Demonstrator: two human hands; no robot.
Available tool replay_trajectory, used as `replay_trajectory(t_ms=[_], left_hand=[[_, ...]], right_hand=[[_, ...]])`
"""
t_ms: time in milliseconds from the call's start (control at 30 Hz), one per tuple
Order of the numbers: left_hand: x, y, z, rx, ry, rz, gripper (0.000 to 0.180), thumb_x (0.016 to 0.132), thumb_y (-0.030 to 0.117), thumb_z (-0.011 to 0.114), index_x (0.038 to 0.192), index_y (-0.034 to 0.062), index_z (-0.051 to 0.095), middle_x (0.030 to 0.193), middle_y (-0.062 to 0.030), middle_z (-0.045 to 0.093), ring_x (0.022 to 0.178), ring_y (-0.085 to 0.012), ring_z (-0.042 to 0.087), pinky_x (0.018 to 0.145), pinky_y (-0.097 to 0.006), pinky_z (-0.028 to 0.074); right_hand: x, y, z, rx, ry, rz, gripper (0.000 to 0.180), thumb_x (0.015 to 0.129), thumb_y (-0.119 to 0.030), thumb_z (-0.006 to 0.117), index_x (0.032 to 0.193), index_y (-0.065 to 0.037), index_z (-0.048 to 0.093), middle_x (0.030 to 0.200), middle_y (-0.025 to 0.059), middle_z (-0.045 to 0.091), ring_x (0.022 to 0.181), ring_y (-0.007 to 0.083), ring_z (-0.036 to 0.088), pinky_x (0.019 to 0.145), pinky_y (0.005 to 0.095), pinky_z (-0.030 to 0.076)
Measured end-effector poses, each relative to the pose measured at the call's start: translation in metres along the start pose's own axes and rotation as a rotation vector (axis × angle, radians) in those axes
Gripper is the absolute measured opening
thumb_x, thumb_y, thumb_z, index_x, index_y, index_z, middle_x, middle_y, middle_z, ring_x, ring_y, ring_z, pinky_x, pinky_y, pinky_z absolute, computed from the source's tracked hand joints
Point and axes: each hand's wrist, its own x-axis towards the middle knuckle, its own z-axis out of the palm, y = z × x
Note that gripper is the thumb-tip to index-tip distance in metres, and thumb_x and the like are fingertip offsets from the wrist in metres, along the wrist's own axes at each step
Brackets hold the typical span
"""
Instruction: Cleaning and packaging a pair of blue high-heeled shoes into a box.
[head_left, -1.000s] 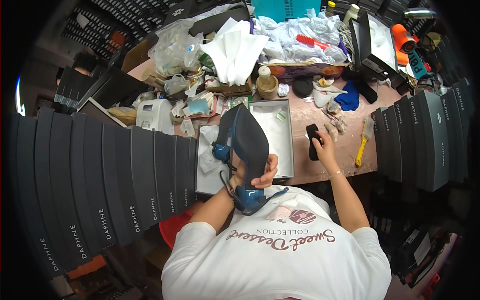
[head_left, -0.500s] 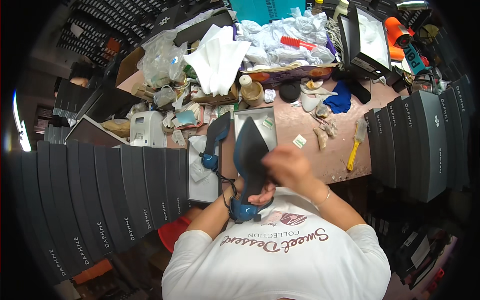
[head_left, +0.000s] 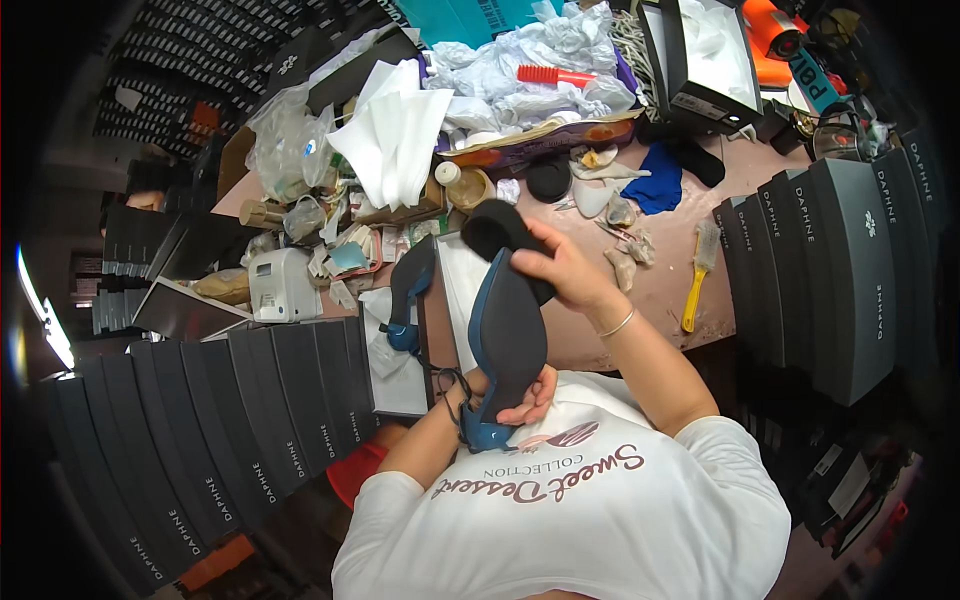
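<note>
A dark blue heeled shoe [head_left: 510, 340] is held sole-up by my left hand [head_left: 530, 398], its pointed toe directed away from me. The fingers wrap round it near the heel, and a dark ankle strap hangs over my left wrist. Beyond the toe, my right hand [head_left: 570, 268] grips a black rounded pad [head_left: 490, 226]; its lower part passes behind the shoe. Whether pad and sole touch, I cannot tell. To the left, a matching blue shoe [head_left: 402, 335] lies on white paper in an open shoe box [head_left: 398, 392].
Stacked grey shoe boxes [head_left: 215, 430] line the left, with more boxes [head_left: 850, 280] on the right. A yellow-handled brush [head_left: 698, 280] lies on the pink table [head_left: 590, 338]. At the back stand a carton of crumpled paper [head_left: 545, 145], a bottle [head_left: 465, 187] and a white device [head_left: 287, 285].
My right hand has moved up and away from the middle of the sole to beyond the toe, where the black pad now shows. The whole view has shifted slightly.
</note>
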Motion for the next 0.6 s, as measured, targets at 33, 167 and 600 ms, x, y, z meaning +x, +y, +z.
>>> replay_trajectory(t_ms=[33,167,600], left_hand=[[-0.003,0.004,-0.002,0.090,0.093,0.048,0.042,0.091,0.032,0.055,0.101,-0.0086,0.051,0.085,-0.0263,0.060,0.055,-0.0223,0.062,0.043,-0.025,0.049],[-0.009,0.037,0.048,-0.063,0.815,0.710,0.049,0.093,0.036,0.049,0.119,-0.0047,0.052,0.105,-0.0230,0.062,0.086,-0.0294,0.067,0.071,-0.035,0.056],[0.002,0.042,-0.006,-0.104,0.771,0.619,0.062,0.090,0.053,0.041,0.119,0.0004,0.055,0.109,-0.0198,0.061,0.098,-0.0336,0.062,0.089,-0.048,0.050]], right_hand=[[-0.004,0.000,0.009,-0.016,-0.013,0.004,0.036,0.088,-0.017,0.066,0.119,-0.003,0.055,0.100,0.0008,0.062,0.086,0.0056,0.057,0.076,0.0218,0.049],[-0.001,0.001,-0.008,-0.095,0.023,-0.029,0.033,0.088,-0.016,0.066,0.116,-0.003,0.055,0.098,-0.0003,0.061,0.083,0.0067,0.058,0.074,0.0221,0.049],[-0.039,0.080,-0.146,-1.380,0.661,-0.316,0.052,0.084,-0.025,0.066,0.124,0.004,0.049,0.126,0.0253,0.047,0.118,0.0393,0.046,0.101,0.0422,0.036]])
